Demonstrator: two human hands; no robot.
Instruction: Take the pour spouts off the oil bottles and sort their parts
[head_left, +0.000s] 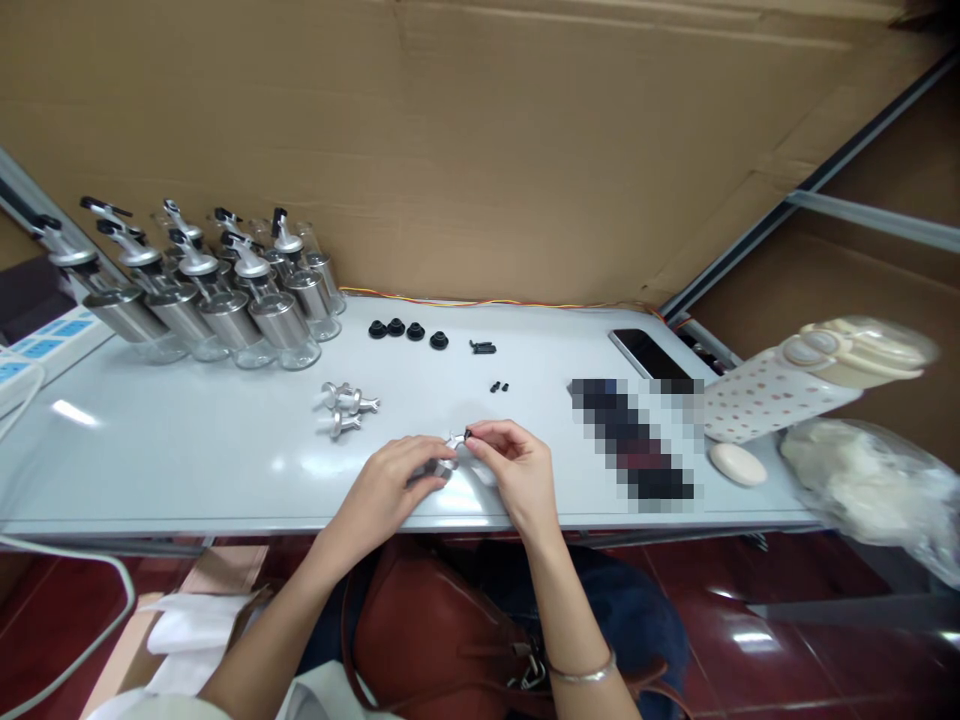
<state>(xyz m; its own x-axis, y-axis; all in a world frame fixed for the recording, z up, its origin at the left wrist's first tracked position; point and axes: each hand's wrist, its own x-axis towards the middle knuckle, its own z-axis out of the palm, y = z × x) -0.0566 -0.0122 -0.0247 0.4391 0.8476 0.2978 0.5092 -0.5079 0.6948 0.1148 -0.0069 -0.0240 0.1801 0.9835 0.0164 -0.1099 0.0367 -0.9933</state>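
Observation:
Near the front edge of the table, my left hand is closed around a silver pour spout, partly hidden by the fingers. My right hand pinches a tiny black cap at the tip of that spout. More silver pour spouts lie in a small group left of my hands. Behind my hands are a few tiny black pieces, a small pile of black levers and a row of several round black stoppers.
Several glass bottles with steel sleeves and pour spouts stand at the back left, beside a power strip. On the right are a phone, a dotted tumbler, a white oval object and a plastic bag. Cardboard walls the back.

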